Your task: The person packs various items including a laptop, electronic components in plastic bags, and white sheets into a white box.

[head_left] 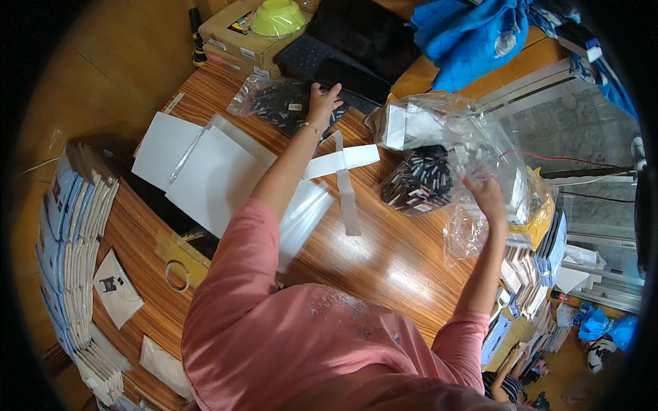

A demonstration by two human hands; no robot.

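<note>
My left hand reaches to the far side of the wooden table, its fingers spread. It lies over the edge of a clear bag of small black pieces, close to a dark phone-like slab. On the right, my right hand is closed on the crinkled film of a clear plastic bag; its fingertips are partly hidden. Beside that hand, a heap of small black pieces with pale labels shows at the bag's mouth. White paper strips lie crossed between my arms.
White sheets and clear sleeves lie left of centre. A tape roll sits near packed garment stacks. At the back are a keyboard, cardboard boxes and a green bowl. Another person's arm shows lower right.
</note>
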